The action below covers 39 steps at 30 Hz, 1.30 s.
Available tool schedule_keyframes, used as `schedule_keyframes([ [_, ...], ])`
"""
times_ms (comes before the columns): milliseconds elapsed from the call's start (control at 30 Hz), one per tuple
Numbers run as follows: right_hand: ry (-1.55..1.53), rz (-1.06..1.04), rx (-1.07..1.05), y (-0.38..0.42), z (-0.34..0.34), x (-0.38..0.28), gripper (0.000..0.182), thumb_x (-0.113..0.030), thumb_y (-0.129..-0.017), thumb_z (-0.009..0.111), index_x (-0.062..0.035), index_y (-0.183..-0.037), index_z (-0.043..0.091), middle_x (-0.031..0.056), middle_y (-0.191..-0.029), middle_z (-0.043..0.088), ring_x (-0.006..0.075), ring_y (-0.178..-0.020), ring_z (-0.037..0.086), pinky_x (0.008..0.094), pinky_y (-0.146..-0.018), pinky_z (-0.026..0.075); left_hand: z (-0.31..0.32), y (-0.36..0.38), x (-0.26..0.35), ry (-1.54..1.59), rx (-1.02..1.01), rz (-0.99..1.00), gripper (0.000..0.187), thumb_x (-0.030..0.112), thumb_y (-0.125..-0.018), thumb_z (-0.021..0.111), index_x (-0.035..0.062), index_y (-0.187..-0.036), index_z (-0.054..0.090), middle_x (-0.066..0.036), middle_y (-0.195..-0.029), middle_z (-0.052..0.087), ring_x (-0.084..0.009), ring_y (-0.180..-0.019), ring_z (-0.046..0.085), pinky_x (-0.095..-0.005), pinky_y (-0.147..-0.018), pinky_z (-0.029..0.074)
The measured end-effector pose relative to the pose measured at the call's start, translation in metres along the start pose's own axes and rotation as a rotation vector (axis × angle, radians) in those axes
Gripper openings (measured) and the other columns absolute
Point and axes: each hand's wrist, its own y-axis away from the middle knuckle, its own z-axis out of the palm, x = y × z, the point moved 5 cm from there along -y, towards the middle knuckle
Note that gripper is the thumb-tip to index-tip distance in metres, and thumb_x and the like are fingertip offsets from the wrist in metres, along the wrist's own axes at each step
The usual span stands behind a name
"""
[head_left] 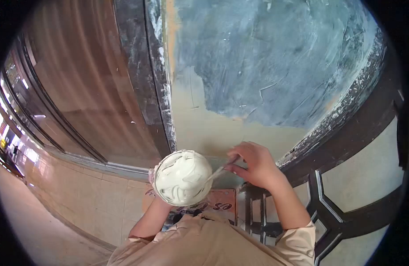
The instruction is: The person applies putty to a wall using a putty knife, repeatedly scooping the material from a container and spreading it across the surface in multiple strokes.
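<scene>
Bowl (183, 177) w/ white putty, knife (220, 170) inside

The bowl (183, 177) sits left of the knife (221, 170), before the wall (266, 62).

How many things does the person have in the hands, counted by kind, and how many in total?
Bowl of pale putty, carried from below by the left hand: 1
Putty knife, gripped in the right hand, its tip at the bowl's rim: 1
Total: 2
</scene>
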Motion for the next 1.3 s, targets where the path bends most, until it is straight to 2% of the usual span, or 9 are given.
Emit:
schedule_keyframes([
  [100, -0.060, 0.101, -0.138, -0.034, 0.012, -0.018, 0.037, -0.020, -0.076, 0.075, -0.0102, -0.106, 0.055, 0.0102, -0.089, 0.068, 0.0318, -0.083, 0.066, 0.0397, -0.072, 0.051, 0.004, 0.003, 0.009, -0.413, 0.081, 0.013, 0.100, 0.083, -0.075, 0.037, 0.0105, -0.144, 0.036, -0.017, -0.146, 0.040, -0.0387, -0.131, 0.042, -0.0568, -0.107, 0.036],
  [400, 0.382, 0.073, -0.084, -0.070, -0.008, -0.034, 0.036, -0.030, -0.080, 0.071, -0.0125, -0.106, 0.055, 0.0086, -0.085, 0.066, 0.0317, -0.080, 0.064, 0.0438, -0.069, 0.046, -0.022, 0.021, 0.024, 0.067, 0.055, -0.088, 0.099, 0.083, -0.074, 0.034, 0.0091, -0.140, 0.042, -0.017, -0.140, 0.046, -0.0382, -0.125, 0.048, -0.0554, -0.103, 0.041],
  [600, 0.544, -0.307, -0.095, -0.076, 0.003, -0.112, 0.029, -0.028, -0.073, 0.072, -0.0203, -0.098, 0.061, -0.0014, -0.079, 0.054, 0.0188, -0.079, 0.055, 0.0361, -0.073, 0.037, 0.052, 0.001, 0.024, -0.137, 0.021, -0.117, 0.102, 0.085, -0.070, 0.038, 0.0115, -0.141, 0.041, -0.014, -0.146, 0.039, -0.0341, -0.132, 0.041, -0.0543, -0.109, 0.034],
  [667, 0.573, -0.359, -0.138, -0.075, 0.033, -0.127, 0.024, -0.030, -0.073, 0.071, -0.0221, -0.093, 0.061, -0.0025, -0.077, 0.053, 0.0167, -0.077, 0.054, 0.0348, -0.073, 0.036, 0.012, 0.003, 0.031, -0.127, 0.058, -0.163, 0.102, 0.084, -0.071, 0.037, 0.0124, -0.144, 0.036, -0.012, -0.150, 0.033, -0.0316, -0.135, 0.036, -0.0539, -0.112, 0.027],
  [733, 0.602, -0.406, -0.180, -0.081, 0.058, -0.135, 0.019, -0.031, -0.073, 0.070, -0.0239, -0.089, 0.061, -0.0037, -0.076, 0.052, 0.0146, -0.075, 0.053, 0.0334, -0.072, 0.036, -0.005, 0.003, 0.029, 0.284, 0.044, -0.199, 0.099, 0.082, -0.076, 0.024, 0.0114, -0.146, 0.034, -0.015, -0.146, 0.038, -0.0314, -0.132, 0.041, -0.0508, -0.110, 0.033],
  [767, 0.680, -0.400, -0.136, -0.088, 0.066, -0.136, 0.017, -0.032, -0.073, 0.069, -0.0244, -0.086, 0.061, -0.0041, -0.075, 0.052, 0.0138, -0.075, 0.053, 0.0327, -0.071, 0.035, 0.014, 0.001, 0.030, -0.358, 0.374, -0.077, 0.100, 0.082, -0.075, 0.026, 0.0116, -0.146, 0.033, -0.012, -0.145, 0.040, -0.0297, -0.131, 0.042, -0.0505, -0.110, 0.032],
  [900, 0.740, -0.301, 0.009, -0.115, 0.038, -0.132, 0.018, -0.033, -0.070, 0.069, -0.0236, -0.082, 0.060, -0.0042, -0.072, 0.052, 0.0127, -0.072, 0.053, 0.0327, -0.068, 0.034, 0.058, -0.005, 0.042, 0.023, 0.028, -0.134, 0.099, 0.079, -0.076, 0.031, 0.0126, -0.148, 0.028, -0.009, -0.148, 0.037, -0.0291, -0.135, 0.038, -0.0510, -0.111, 0.030],
  [1000, 0.653, -0.266, -0.027, -0.111, 0.045, -0.142, 0.019, -0.031, -0.068, 0.071, -0.0225, -0.082, 0.061, -0.0035, -0.071, 0.052, 0.0132, -0.070, 0.053, 0.0326, -0.067, 0.033, -0.018, -0.002, 0.047, 0.066, 0.123, -0.149, 0.099, 0.079, -0.076, 0.030, 0.0128, -0.150, 0.025, -0.010, -0.152, 0.030, -0.0300, -0.138, 0.032, -0.0510, -0.113, 0.027],
  [1300, 0.685, -0.271, -0.075, -0.126, 0.084, -0.157, 0.019, -0.030, -0.072, 0.071, -0.0190, -0.081, 0.059, -0.0009, -0.070, 0.056, 0.0170, -0.068, 0.058, 0.0341, -0.071, 0.035, 0.015, 0.010, 0.065, 0.106, 0.081, -0.171, 0.092, 0.079, -0.080, 0.028, 0.0186, -0.149, 0.028, -0.008, -0.151, 0.031, -0.0295, -0.138, 0.032, -0.0512, -0.113, 0.027],
])
